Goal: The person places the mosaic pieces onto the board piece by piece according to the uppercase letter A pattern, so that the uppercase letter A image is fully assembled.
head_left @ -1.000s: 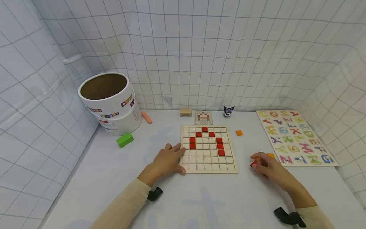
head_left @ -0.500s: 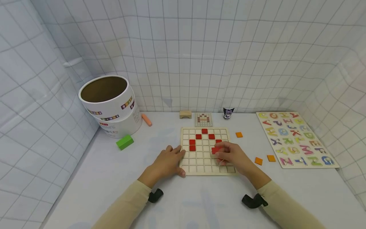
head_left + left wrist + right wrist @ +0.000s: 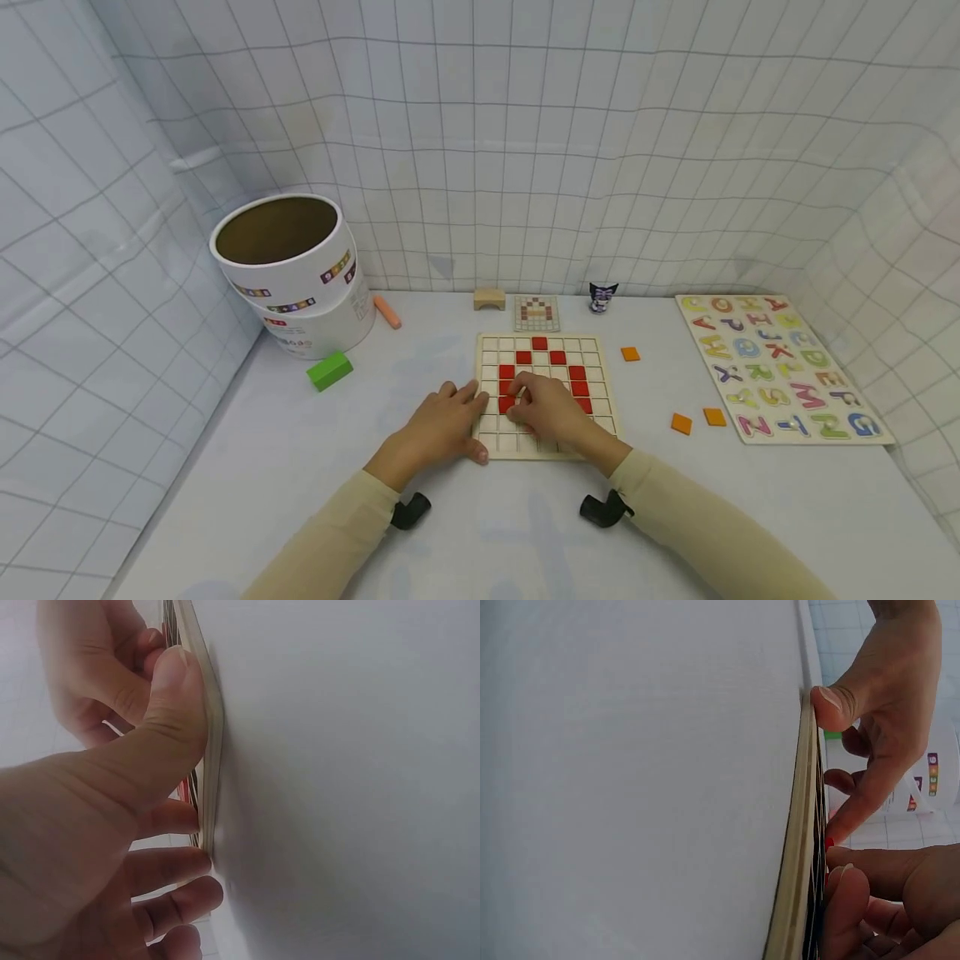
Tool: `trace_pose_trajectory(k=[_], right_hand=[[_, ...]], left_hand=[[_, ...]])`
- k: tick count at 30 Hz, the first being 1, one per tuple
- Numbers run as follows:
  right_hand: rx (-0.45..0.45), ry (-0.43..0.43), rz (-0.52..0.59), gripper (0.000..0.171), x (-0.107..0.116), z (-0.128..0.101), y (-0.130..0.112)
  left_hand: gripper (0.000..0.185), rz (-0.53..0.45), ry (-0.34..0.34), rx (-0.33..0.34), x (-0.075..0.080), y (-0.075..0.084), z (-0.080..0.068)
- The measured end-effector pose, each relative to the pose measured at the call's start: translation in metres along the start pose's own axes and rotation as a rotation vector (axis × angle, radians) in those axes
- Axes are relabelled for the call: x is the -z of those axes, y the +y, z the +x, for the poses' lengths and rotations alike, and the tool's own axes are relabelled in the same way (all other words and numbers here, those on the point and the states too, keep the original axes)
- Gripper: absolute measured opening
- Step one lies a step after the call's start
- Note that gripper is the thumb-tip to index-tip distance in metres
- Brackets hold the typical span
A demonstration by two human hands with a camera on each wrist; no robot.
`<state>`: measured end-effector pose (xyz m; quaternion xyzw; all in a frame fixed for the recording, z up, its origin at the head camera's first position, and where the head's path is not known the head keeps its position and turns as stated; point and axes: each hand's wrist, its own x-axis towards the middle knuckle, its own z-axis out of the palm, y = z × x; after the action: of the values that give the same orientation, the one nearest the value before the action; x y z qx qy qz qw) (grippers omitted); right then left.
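A pale wooden grid board [image 3: 487, 442] lies on the table, with several red square tiles [image 3: 539, 343] set in its cells in an arch shape. My left hand [image 3: 441, 427] rests at the board's left edge, fingers spread, thumb at the near corner. Over the left part of the grid, my right hand [image 3: 551, 410] pinches a red tile [image 3: 507, 405] between thumb and forefinger, at the bottom of the left red column. From the right wrist view, those fingertips [image 3: 838, 859] are right at the board's surface. The right hand covers part of the middle cells.
Orange tiles [image 3: 681, 423] lie right of the board, beside an alphabet puzzle [image 3: 780, 375]. Behind the board are a pattern card [image 3: 536, 313], a wooden arch block [image 3: 489, 298] and a small figurine [image 3: 602, 297]. A white bucket [image 3: 300, 292], green block [image 3: 330, 371] and orange stick [image 3: 387, 312] stand left.
My right hand has moved left from the loose tiles beside the puzzle, across the board, carrying a red tile to the left column. The left hand has stayed at the board's edge.
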<state>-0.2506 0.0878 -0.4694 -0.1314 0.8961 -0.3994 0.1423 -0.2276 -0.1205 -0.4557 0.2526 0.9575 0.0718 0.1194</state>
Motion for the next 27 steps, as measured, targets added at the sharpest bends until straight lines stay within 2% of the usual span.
trace_pose_trajectory(k=[11, 18, 22, 27], right_hand=[[-0.005, 0.028, -0.050, 0.018, -0.001, 0.000, -0.002], [0.084, 0.058, -0.072, 0.021, 0.020, -0.006, 0.008], [0.155, -0.039, -0.182, 0.033, 0.030, -0.008, 0.011], [0.211, -0.207, -0.324, 0.039, 0.025, -0.004, 0.006]], left_hand=[[0.096, 0.039, -0.007, 0.001, -0.002, 0.001, 0.001], [0.096, 0.014, -0.010, -0.001, -0.003, 0.002, 0.000], [0.097, 0.005, -0.022, 0.017, 0.000, 0.002, -0.001], [0.096, 0.001, -0.021, 0.000, 0.001, 0.002, 0.000]])
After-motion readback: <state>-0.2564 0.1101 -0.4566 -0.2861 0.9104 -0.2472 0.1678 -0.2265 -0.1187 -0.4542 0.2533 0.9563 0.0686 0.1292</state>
